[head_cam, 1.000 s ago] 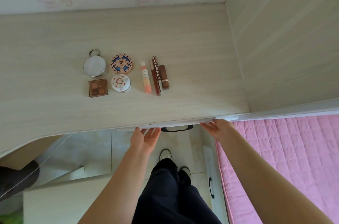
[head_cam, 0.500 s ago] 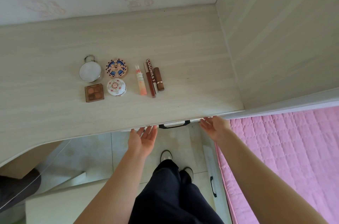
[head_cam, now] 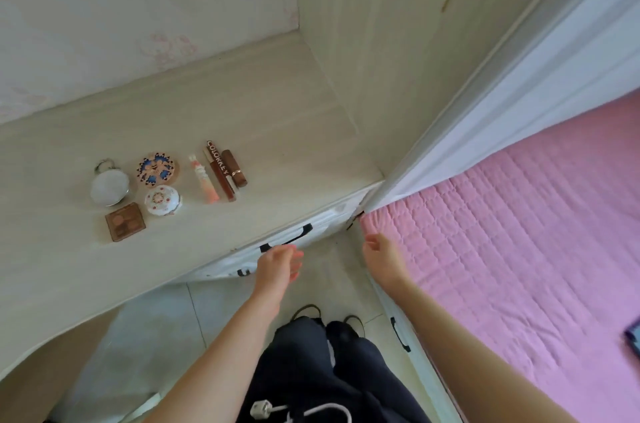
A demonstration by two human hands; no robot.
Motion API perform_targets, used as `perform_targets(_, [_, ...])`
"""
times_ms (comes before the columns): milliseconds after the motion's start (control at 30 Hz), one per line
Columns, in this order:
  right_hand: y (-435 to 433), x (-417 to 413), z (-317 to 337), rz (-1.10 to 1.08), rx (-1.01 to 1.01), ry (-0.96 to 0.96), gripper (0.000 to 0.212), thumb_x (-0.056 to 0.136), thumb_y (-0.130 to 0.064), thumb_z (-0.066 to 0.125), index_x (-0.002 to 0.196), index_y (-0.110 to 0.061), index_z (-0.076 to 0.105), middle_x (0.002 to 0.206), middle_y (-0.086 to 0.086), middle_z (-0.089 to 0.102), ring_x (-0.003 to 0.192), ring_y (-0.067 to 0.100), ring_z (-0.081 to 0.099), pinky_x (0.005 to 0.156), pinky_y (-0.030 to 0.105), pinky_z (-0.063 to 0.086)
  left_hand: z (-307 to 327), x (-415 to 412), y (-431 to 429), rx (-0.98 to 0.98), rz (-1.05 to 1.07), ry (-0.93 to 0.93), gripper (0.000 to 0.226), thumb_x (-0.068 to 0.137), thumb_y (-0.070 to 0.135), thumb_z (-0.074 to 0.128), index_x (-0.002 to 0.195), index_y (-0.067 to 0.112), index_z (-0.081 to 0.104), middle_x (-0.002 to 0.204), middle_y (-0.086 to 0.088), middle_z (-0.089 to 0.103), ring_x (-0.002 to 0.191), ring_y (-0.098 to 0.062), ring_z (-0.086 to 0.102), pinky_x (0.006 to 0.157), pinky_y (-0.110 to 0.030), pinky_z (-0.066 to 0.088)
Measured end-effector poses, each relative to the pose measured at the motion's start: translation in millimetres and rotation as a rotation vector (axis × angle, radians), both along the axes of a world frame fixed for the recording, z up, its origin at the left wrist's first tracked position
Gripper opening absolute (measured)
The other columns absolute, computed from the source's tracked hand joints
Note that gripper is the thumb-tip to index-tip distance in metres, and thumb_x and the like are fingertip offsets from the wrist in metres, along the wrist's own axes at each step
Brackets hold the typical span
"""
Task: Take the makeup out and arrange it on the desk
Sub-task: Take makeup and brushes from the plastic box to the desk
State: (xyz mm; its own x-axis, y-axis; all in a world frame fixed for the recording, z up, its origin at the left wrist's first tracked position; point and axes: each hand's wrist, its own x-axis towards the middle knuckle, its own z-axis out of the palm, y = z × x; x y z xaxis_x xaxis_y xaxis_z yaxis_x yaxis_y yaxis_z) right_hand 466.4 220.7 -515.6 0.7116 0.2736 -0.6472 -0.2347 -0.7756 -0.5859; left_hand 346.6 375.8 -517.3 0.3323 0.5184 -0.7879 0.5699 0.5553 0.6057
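While makeup point(head_cam: 162, 199) lines the desk point(head_cam: 277, 117) | left grip point(head_cam: 278, 263), right grip point(head_cam: 382, 258) slack, empty | pink bed point(head_cam: 519, 214) at right

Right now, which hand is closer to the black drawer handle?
Left. The left hand is just below the black drawer handle, almost touching it. The right hand is farther off to its right, by the pink bed cover.

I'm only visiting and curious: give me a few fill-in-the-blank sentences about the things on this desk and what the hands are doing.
1. The lip gloss tube on the desk bears the word ___.
2. The left hand and the right hand hold ___.
3. The quilt on the bed is coloured ___.
4. The square eyeshadow palette is coloured ___.

Missing words: COLORKEY; nothing; pink; brown.
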Motion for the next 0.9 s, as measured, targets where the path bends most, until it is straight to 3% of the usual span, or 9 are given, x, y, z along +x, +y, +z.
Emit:
perform_targets(100, [-23, -15, 4, -0.032, -0.017, -0.042, 0.041, 0.096, -0.014, 0.042, 0.136, -0.011, 0.043, 0.132, 0.005, 0.053, 0.116, 0.020, 0.053, 0.092, 0.029, 0.046, 0, 11, -16, 0.256, -0.457, 0.001, 0.017, 0.095, 0.019, 0.048, 0.102, 0.019, 0.063, 0.105, -0.001, 0.069, 0.096, -0.018, 0.063, 0.086, -0.036, 0.052])
perform_targets(233, [-53, -41, 12, -0.133, -0.072, -0.131, 0.041, 0.097, -0.016, 0.043, 0.137, -0.009, 0.043, 0.136, 0.007, 0.051, 0.122, 0.023, 0.050, 0.101, 0.032, 0.041, 1, 22, -33, 0.492, -0.887, -0.059, 0.023, 0.097, 0.022, 0.047, 0.115, 0.018, 0.061, 0.106, 0.003, 0.065, 0.100, -0.012, 0.060, 0.083, -0.024, 0.046])
perform_targets(400, [-94, -101, 19, -0.180, -0.210, -0.222, 0.040, 0.098, -0.019, 0.040, 0.137, -0.009, 0.043, 0.135, 0.010, 0.049, 0.123, 0.027, 0.047, 0.100, 0.033, 0.038, 9, 17, -60, 0.761, -1.325, -0.121, 0.029, 0.096, 0.028, 0.044, 0.123, 0.023, 0.056, 0.112, 0.001, 0.063, 0.101, -0.016, 0.058, 0.085, -0.037, 0.052])
perform_targets(633, [-154, -185, 33, -0.356, -0.441, -0.274, 0.044, 0.096, -0.014, 0.038, 0.139, -0.006, 0.037, 0.133, 0.011, 0.049, 0.124, 0.027, 0.042, 0.102, 0.032, 0.033, 17, -3, -128, 0.981, -1.743, -0.394, 0.039, 0.095, 0.020, 0.048, 0.133, 0.013, 0.051, 0.130, -0.002, 0.056, 0.124, -0.018, 0.047, 0.105, -0.031, 0.036])
perform_targets(900, [-222, -284, 37, -0.692, -0.549, -0.206, 0.049, 0.098, -0.026, 0.041, 0.142, -0.007, 0.034, 0.145, 0.007, 0.041, 0.138, 0.028, 0.029, 0.114, 0.035, 0.024, 20, -32, -232, 1.184, -2.056, -0.774, 0.037, 0.075, 0.013, 0.074, 0.111, 0.007, 0.067, 0.103, -0.004, 0.070, 0.101, -0.024, 0.064, 0.091, -0.038, 0.051])
